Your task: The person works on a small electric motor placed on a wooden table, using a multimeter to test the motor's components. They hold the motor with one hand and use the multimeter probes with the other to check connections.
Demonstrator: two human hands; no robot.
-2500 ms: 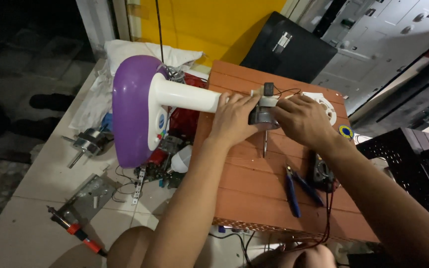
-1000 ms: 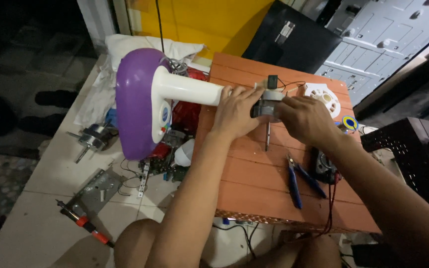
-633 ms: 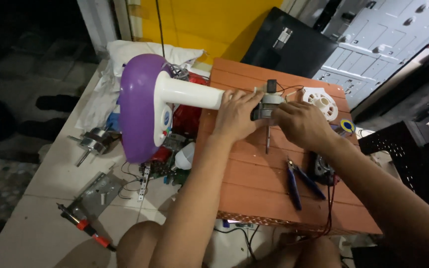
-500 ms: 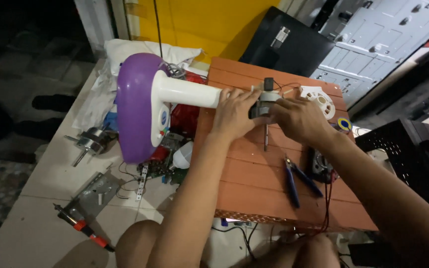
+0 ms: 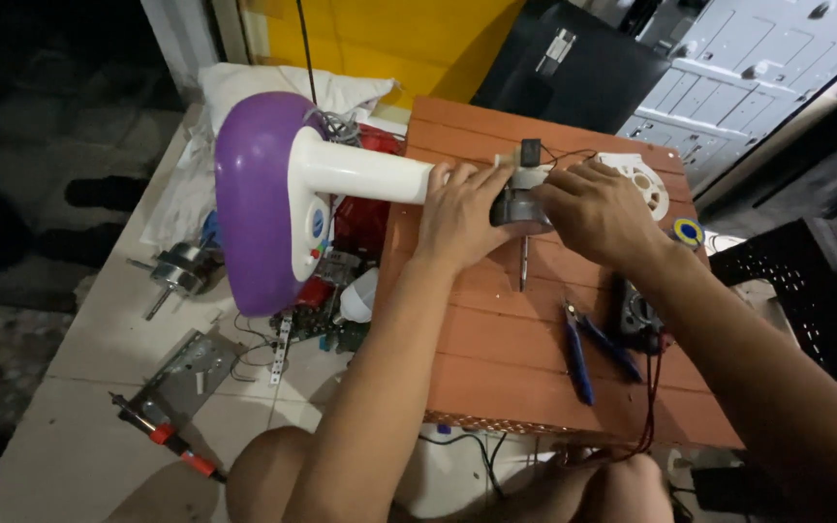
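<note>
L hand is closing round the end of the white neck where it meets the small grey motor; fingers are curling over the top, thumb side hidden, so grip is firm but not fully shut. R hand is coming in from 3 o'clock; fingertips are pressing together on the motor's far side, pinching at it; exact contact pt is hidden by the knuckles.

Motor is sitting near centre of the orange slatted table, toward 12 o'clock; its steel shaft is pointing down to 6 o'clock, tip just above or on the slats, cannot tell which; a small black block w/ thin wires is standing on top. White neck is running out to 9 o'clock into the purple fan base, which is hanging off the table edge, tilted on its side, over the floor.

Also on table: blue-handled pliers at 5 o'clock of the hands, well apart from them; a dark meter-like unit w/ red lead just beside the pliers; white round grille part at 2 o'clock behind R hand; tape roll near R wrist. On floor at 8 o'clock: another motor, metal bracket, red-handled tool.
</note>
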